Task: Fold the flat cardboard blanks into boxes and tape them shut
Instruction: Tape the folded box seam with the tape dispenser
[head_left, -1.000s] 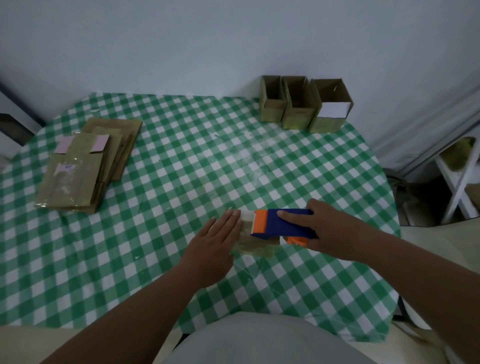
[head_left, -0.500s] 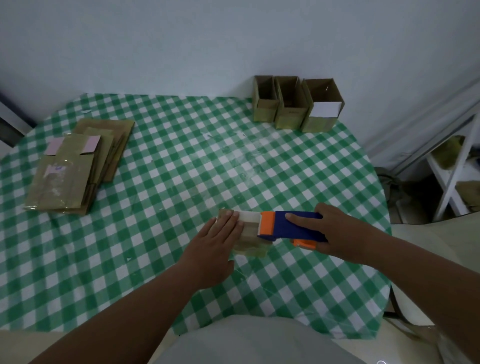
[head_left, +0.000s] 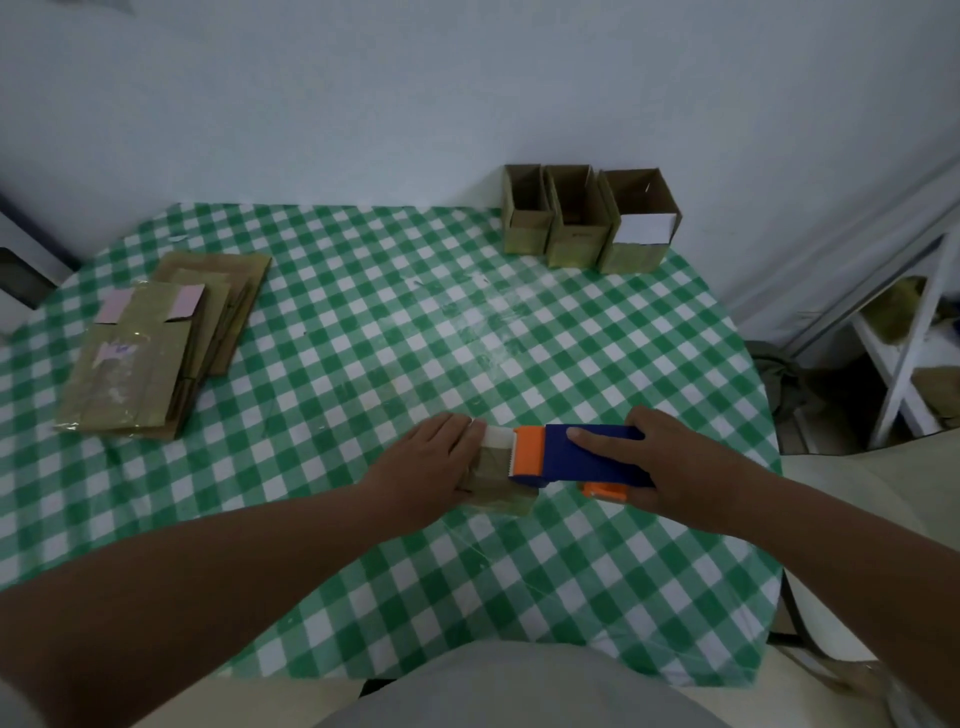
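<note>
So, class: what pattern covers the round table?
Green-and-white checked tablecloth, clearest in the head view.

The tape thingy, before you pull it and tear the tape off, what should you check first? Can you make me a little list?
1. Left hand pressing flat on the box to hold it down: ok.
2. Right hand gripping the blue and orange tape dispenser: ok.
3. Dispenser's orange end sitting over the box: ok.
4. Tape stuck smoothly along the seam: cannot tell, the hands and dispenser hide it.
5. Left fingers away from the toothed cutting edge: not ok, they lie close beside it.
6. Room on the checked tablecloth to pull toward the right: ok.
</note>
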